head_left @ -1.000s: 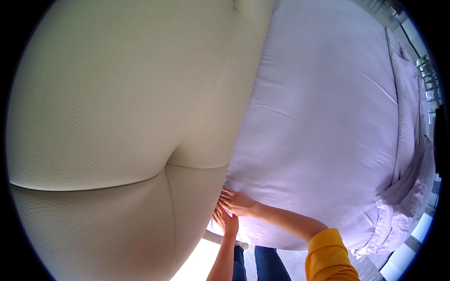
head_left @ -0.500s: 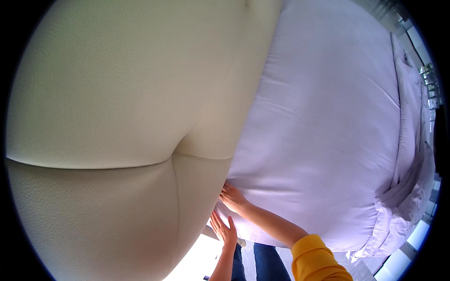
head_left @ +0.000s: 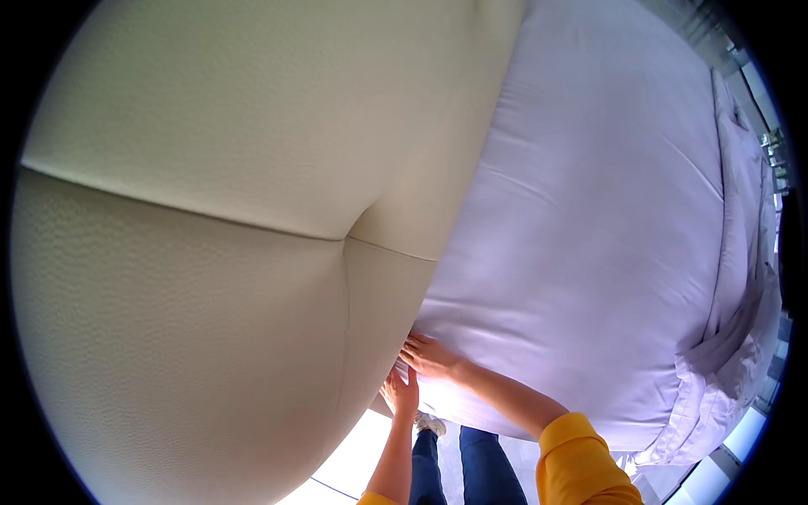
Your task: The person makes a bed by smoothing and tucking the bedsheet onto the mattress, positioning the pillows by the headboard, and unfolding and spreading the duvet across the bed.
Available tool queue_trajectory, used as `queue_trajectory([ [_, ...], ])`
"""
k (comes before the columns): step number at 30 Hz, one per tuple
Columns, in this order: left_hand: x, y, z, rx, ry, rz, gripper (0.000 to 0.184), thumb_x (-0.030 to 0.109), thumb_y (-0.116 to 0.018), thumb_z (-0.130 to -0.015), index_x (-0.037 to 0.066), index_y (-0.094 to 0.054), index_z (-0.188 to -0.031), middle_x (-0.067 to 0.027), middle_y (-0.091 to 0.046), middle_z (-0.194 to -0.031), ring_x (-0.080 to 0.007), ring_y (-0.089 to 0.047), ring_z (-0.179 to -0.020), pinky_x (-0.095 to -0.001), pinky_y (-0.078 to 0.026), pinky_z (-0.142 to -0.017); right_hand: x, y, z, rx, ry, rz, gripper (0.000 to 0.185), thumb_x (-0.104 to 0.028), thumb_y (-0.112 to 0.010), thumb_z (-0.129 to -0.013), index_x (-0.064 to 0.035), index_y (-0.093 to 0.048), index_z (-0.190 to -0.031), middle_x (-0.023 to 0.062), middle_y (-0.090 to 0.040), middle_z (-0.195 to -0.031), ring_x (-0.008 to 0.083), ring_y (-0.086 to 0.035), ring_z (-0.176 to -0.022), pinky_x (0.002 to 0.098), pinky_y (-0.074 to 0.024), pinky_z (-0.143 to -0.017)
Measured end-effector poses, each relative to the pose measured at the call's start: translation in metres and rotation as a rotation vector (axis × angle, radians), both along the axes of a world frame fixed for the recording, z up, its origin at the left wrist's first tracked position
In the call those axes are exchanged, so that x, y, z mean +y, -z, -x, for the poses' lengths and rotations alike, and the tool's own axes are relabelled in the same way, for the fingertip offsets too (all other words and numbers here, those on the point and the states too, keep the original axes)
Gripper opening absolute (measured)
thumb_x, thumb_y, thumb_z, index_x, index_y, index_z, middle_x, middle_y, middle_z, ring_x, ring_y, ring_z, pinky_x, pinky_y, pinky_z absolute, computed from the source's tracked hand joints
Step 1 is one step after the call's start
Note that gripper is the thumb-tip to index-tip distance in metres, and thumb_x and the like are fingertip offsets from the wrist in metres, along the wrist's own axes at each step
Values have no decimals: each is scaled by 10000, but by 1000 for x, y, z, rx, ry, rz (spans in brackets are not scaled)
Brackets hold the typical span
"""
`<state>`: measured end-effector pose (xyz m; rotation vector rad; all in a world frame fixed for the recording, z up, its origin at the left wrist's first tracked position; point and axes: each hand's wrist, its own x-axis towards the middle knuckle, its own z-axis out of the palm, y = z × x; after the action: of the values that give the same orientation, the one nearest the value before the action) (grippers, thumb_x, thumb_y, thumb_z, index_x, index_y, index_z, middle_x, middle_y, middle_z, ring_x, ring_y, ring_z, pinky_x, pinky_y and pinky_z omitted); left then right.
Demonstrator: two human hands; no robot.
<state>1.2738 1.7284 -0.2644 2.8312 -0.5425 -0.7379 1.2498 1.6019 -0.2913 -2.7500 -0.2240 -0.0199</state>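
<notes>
A smooth lavender sheet [head_left: 589,210] covers the mattress, which stands against a padded cream headboard [head_left: 210,337]. At the near corner, my right hand [head_left: 429,355] lies with its fingers stretched out over the sheet, the tips at the gap beside the headboard. Just below, my left hand [head_left: 401,394] touches the sheet's side at the same corner. Its thumb stands apart from its fingers, and the fingertips are partly hidden against the headboard edge. I cannot see either hand pinching the fabric.
Bunched lavender fabric [head_left: 724,370] lies along the far right edge of the mattress. My legs in blue jeans [head_left: 488,467] and a light shoe [head_left: 431,423] are close to the bedside. Bright pale floor [head_left: 341,471] shows below the headboard.
My left hand has moved up and in, from beside the corner to the sheet's edge. My right hand has shifted slightly right and down in view. The camera view has tilted a little.
</notes>
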Motion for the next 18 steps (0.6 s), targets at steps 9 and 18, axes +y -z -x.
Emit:
queue_trajectory([
  [9,60,12,18,0,-118,350,524,166,-539,-773,-10,-311,-1210,-207,-349,-1202,-321,-326,-1128,-362,-302,-915,21,5,-14,232,80,211,388,-211,-399,-780,-89,-454,-1144,24,-404,-1220,165,-310,-1170,343,-148,-1012],
  [18,61,27,-12,91,-116,395,487,302,-557,-761,-44,-446,-1086,-235,-452,-1105,-359,-416,-1040,-375,-319,-885,26,6,-1,49,197,103,358,-194,-449,-742,-62,-519,-1068,24,-486,-1135,199,-353,-1138,364,-197,-992],
])
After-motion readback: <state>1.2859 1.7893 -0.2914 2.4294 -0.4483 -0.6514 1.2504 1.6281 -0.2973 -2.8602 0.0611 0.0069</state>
